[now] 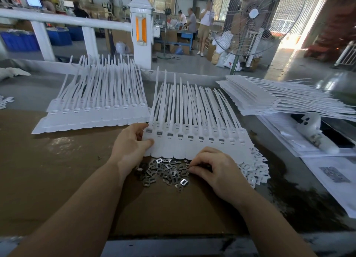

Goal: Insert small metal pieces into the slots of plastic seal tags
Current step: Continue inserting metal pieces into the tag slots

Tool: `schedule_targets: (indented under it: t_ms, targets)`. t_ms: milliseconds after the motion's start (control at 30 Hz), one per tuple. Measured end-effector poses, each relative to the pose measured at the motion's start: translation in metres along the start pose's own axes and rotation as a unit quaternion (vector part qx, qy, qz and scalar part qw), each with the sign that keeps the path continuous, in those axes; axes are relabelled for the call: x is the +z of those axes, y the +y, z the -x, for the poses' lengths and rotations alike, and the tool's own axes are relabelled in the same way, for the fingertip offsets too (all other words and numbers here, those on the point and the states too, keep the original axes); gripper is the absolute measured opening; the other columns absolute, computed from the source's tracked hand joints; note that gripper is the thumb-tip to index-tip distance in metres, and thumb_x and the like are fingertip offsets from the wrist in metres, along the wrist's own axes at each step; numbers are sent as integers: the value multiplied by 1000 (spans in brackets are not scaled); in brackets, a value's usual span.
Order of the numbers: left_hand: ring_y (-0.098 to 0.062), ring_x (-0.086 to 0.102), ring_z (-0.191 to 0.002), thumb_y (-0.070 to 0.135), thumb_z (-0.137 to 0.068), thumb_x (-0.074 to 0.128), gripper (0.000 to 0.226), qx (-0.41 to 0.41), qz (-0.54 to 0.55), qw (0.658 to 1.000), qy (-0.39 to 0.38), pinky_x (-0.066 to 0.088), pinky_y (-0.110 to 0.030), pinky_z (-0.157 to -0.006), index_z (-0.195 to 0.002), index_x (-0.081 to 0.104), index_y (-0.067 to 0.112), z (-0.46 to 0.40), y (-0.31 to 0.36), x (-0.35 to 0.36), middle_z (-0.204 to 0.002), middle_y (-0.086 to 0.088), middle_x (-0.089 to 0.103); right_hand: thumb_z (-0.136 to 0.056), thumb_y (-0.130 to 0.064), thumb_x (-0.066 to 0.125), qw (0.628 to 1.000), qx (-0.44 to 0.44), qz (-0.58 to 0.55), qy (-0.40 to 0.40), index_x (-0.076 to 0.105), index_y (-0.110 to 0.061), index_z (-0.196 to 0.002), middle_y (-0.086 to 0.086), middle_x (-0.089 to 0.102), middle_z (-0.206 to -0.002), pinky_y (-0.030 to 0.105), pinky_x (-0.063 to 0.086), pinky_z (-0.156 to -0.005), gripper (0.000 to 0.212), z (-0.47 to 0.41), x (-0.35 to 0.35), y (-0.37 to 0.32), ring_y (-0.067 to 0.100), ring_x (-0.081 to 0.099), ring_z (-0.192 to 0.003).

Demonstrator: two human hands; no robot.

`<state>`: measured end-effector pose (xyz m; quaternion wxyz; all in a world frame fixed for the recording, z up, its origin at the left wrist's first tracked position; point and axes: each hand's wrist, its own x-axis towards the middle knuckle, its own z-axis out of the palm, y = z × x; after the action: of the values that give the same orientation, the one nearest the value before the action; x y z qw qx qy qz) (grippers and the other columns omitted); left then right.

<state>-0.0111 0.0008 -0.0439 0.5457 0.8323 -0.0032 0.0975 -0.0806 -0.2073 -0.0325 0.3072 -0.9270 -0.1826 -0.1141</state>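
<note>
Now L hand [133, 141] grips tag strip [196, 149]; R hand [213, 167] pinches metal pcs [165, 170].

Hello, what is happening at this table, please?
A person is fitting metal pieces into a strip of white seal tags. The left hand holds the strip's left end. The right hand picks in the pile of pieces. About eight slots look filled; those at the right end look empty.

White tags [196, 141] carry small grey squares in their slots. Just below them lies a heap of dull silver-grey metal pieces [165, 170] on brown cardboard [57, 160]. Right of the tags sit white sheets [327, 172] printed with grey patches. Far beyond them, blue bins [19, 41] and a white post [141, 33] with orange panels.
</note>
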Motion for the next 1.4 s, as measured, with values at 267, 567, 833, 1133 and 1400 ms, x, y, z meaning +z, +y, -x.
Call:
schedule_targets:
  t_ms: [267,567,833,1133,1400]
  targets:
    - [-11,58,-83,8,-83,67,46,1,-2,1000,0,50,-34,-81,-126,55,16,0,0,-1,-90,4,60,-87,-21,61,999,-13,31,19,68,-12,-87,-7,57,-87,18,40,-78,10,-3,2,0,8,51,-85]
    - [-11,55,-83,9,-83,67,46,7,-16,1000,0,48,-33,-81,-127,54,17,1,0,-1,-92,3,58,-88,-10,60,992,-11,30,123,62,-7,-80,-3,57,-80,17,40,-72,8,-1,0,1,11,51,-78]
    - [-8,54,-79,8,-82,67,47,11,-21,1000,2,46,-29,-77,-127,54,17,0,-1,-1,-89,4,59,-90,-14,57,976,55,-34,209,66,-8,-90,-2,63,-84,19,45,-75,10,-6,-8,9,10,57,-82]
    - [-4,57,-83,10,-83,67,45,13,-14,1000,0,47,-24,-73,-126,55,18,-1,-1,-1,-89,10,60,-95,-19,50,912,172,-244,282,67,-18,-82,-5,59,-67,10,44,-57,22,-21,-30,15,-3,50,-57]
    - [-2,56,-81,10,-83,67,46,17,-16,1000,-1,48,-24,-74,-127,54,17,0,-2,0,-89,11,59,-94,-19,51,915,178,-278,232,68,-18,-84,-8,59,-62,10,44,-55,19,-20,-30,11,0,50,-55]
